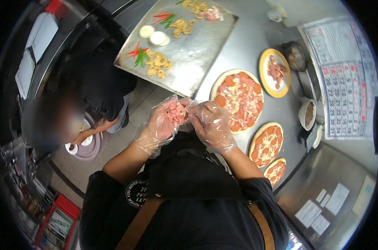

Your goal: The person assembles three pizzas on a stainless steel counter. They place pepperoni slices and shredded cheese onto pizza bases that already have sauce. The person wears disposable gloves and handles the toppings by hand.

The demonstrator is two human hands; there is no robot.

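Cupped in my left hand [157, 127], inside a clear plastic glove, lies a pile of chopped pink meat [177, 113]. My right hand [214, 127], gloved the same way, is beside it with its fingers bent together at the pile's edge; whatever they pinch is hidden. Just right of my hands, a large uncooked pizza [239, 102] with sausage slices, pale shreds and pink bits lies on the steel counter [230, 58]. Two smaller pizzas, a middle one [267, 144] and a nearer one [275, 171], carry sausage slices and pale shreds.
Ahead, a metal tray [197, 58] holds onion pieces [146, 31], pepper strips and mushroom-like slices [157, 63]. A yellow-rimmed plate [262, 73] of meat pieces and a white bowl [303, 118] stand at the right, by a wall calendar [341, 79]. On the left, another person [99, 83] holds a round tray [96, 148].
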